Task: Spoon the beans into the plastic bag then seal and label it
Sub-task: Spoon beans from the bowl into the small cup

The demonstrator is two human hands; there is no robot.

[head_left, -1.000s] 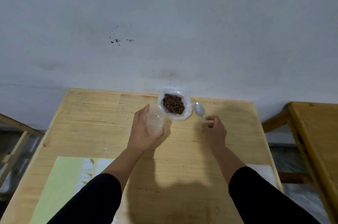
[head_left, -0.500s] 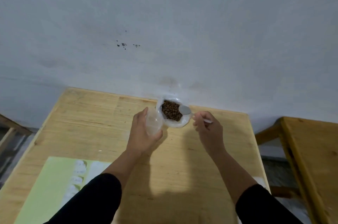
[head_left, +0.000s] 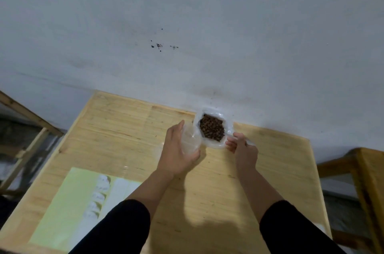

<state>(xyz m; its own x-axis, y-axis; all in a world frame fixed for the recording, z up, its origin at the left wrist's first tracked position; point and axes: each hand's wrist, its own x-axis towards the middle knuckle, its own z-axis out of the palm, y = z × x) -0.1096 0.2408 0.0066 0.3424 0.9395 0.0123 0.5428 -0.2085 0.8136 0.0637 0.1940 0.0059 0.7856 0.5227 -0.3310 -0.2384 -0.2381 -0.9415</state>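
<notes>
My left hand (head_left: 176,150) curls its fingers round a clear plastic bag (head_left: 190,139), contents unclear. My right hand (head_left: 243,147) pinches a spoon (head_left: 248,143) dipped into the open bag of brown beans (head_left: 212,129) on the table (head_left: 124,129).

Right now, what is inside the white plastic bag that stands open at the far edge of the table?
Brown beans fill the white plastic bag. The spoon bowl is hidden there.

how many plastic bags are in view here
2: an empty clear bag held in the left hand, and an open bag of beans standing on the table beside it. More could be out of frame.
</notes>
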